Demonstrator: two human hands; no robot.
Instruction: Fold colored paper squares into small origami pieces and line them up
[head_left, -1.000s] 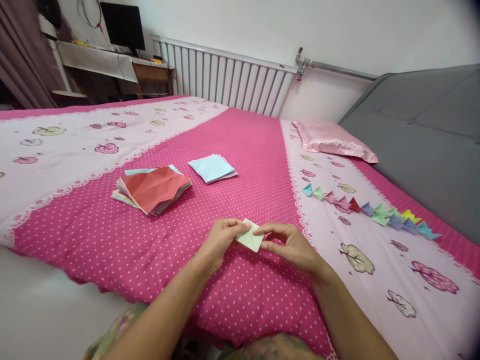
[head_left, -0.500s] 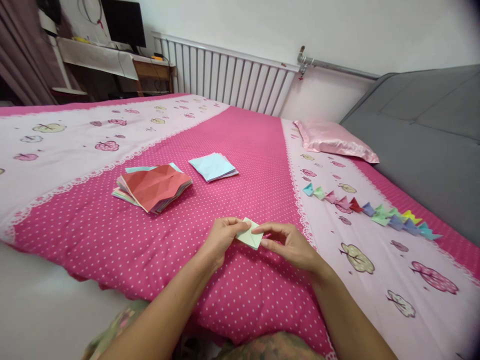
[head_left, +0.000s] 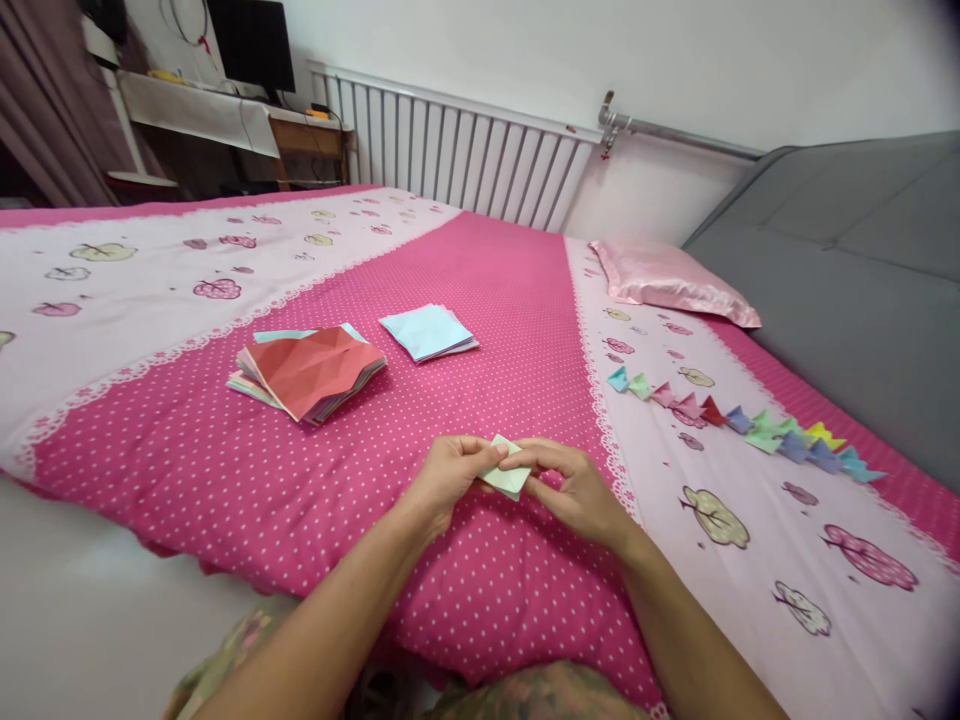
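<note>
Between my hands, above the near part of the bed, is a small folded square of pale green paper (head_left: 510,482). My left hand (head_left: 454,478) pinches its left side, thumb on top and fingers beneath. On the right side, my right hand (head_left: 574,492) grips the paper between thumb and fingers, with the index finger lying across the top near the left thumb. Some of the paper's upper part is covered by these fingers. A creased red sheet (head_left: 311,370) tops a stack of coloured papers to the left. Beyond the hands lies a neater stack with light blue paper (head_left: 427,330) on top.
Several small folded paper boats (head_left: 761,430) in many colours stand in rows on the bed's right side. A pink pillow (head_left: 671,272) rests by the grey headboard (head_left: 840,240). A white radiator (head_left: 457,150) and a desk with a monitor (head_left: 251,45) are behind the bed.
Both hands and the paper have shifted slightly to the right. My right index finger reaches further over the paper, closer to the left thumb.
</note>
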